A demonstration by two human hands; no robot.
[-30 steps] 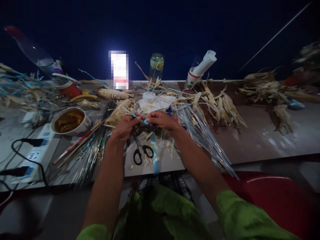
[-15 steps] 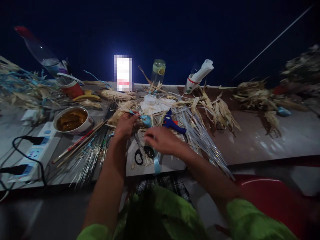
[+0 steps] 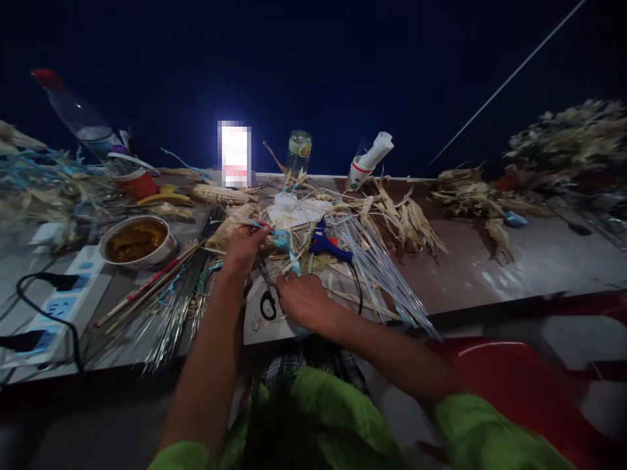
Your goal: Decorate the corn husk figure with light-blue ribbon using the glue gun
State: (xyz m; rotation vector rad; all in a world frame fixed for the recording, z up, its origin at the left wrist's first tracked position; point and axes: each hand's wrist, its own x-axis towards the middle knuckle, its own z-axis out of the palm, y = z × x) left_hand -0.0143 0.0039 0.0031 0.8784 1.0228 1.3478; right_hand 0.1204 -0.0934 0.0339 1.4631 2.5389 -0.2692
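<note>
**Left hand** (image 3: 243, 247): thumb and fingers pinched shut on the upper end of the blue ribbon (image 3: 283, 239). Raised just above the middle of the bench (image 3: 514, 274).

**Right hand** (image 3: 301, 301): lowered toward the near edge, fingers curled down over the scissors (image 3: 268, 304). One black loop showing beside the knuckles. Actual grip hidden; cannot tell whether closed on the handles.

**Blue ribbon**: pale blue and narrow, bunched into a small lump at the pinch. Thin tail hanging slack down toward the right hand. Soft-looking, mixed with scraps of dry husk.

**Step in hand, as judged**: steadying the ribbon piece while reaching for the cutting tool.

**Next move, as judged**: calls for fingers seated in both loops and the blades brought to the tail without loosening the pinch.

**Surroundings**:
- blue glue gun (image 3: 323, 243) just beyond the ribbon
- bundle of clear strips (image 3: 386, 274) fanned toward the near edge on the right
- dried husks (image 3: 401, 219) nearer the far edge
- bowl (image 3: 161, 251) of brown liquid and power strip (image 3: 59, 303) toward the left end
</note>
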